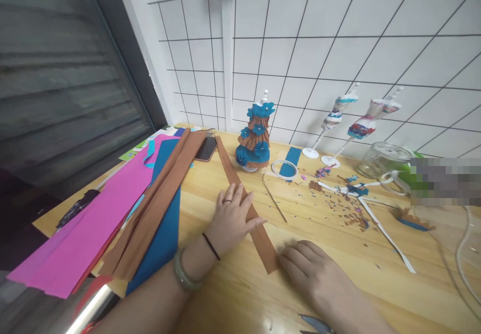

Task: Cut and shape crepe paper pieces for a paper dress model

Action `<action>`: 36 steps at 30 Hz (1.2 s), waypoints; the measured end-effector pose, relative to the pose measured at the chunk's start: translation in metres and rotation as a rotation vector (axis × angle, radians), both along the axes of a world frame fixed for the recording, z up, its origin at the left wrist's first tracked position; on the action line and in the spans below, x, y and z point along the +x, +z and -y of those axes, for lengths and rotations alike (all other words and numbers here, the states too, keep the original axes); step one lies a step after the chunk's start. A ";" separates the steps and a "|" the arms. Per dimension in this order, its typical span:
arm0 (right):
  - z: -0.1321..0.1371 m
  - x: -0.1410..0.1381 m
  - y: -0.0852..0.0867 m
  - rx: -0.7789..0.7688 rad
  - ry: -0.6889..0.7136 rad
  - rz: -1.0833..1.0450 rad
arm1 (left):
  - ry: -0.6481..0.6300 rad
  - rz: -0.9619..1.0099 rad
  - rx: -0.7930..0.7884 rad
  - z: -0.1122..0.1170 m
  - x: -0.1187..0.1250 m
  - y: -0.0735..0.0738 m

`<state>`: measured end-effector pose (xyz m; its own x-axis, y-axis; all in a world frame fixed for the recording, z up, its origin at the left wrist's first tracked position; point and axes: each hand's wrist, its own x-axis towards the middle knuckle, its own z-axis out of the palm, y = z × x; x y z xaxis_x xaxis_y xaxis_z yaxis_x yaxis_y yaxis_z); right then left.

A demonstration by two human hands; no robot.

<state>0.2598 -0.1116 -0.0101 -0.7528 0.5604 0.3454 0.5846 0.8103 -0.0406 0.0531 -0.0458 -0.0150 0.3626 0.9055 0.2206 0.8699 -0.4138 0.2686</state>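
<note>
A long strip of brown crepe paper lies slantwise across the wooden table. My left hand rests on it with fingers spread, the thumb crossing the strip. At the strip's near end, my right hand is curled, its fingertips at the edge of the paper and its thumb hidden. Scissors lie partly in view below my right hand. Behind the strip stands a small dress form in a tiered brown and blue paper dress with blue flowers.
Folded brown paper, blue paper and pink paper lie at left beside a phone. A roll of tape, a thin stick, paper scraps, two white dress forms and a glass jar stand or lie at right.
</note>
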 end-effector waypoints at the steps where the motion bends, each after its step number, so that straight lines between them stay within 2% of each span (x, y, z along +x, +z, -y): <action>1: 0.000 0.001 0.000 -0.019 0.001 -0.012 | -0.008 0.030 0.023 0.002 0.000 0.004; 7: 0.004 0.003 0.000 -0.129 -0.013 -0.044 | -0.095 0.161 -0.038 0.012 0.006 0.019; 14: 0.003 -0.006 -0.003 -0.119 -0.055 -0.011 | -0.264 0.076 -0.108 0.021 0.011 0.022; 20: 0.003 -0.003 -0.006 -0.269 -0.064 -0.046 | -0.487 -0.031 -0.192 0.031 0.010 0.024; 28: 0.002 -0.005 -0.006 -0.302 -0.123 -0.180 | -0.447 -0.137 -0.121 0.039 0.016 0.023; 32: 0.001 -0.004 -0.004 -0.362 -0.153 -0.218 | -0.462 -0.110 -0.130 0.036 0.016 0.025; 36: -0.001 -0.002 -0.006 -0.348 -0.159 -0.255 | -0.486 -0.072 -0.152 0.036 0.016 0.026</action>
